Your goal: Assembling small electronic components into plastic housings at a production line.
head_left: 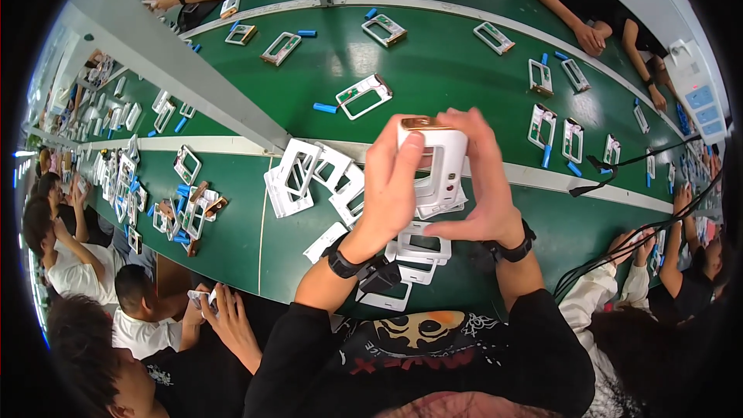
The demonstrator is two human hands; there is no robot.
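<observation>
By the left hand (389,186), a white housing (452,162) is clasped above the bench (241,241); the right hand (493,190) is curled alongside, grip unclear. A copper-coloured end (419,122) appears fitted; piled white frames (290,204) seem left.

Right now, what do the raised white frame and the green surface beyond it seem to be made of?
White frame: probably molded plastic, with smooth, uniform, rounded edges. Its coppery end: shiny, so either metal or metallic-coated plastic. Green surface: perhaps rubber or vinyl, judging by its even colour and soft sheen.
</observation>
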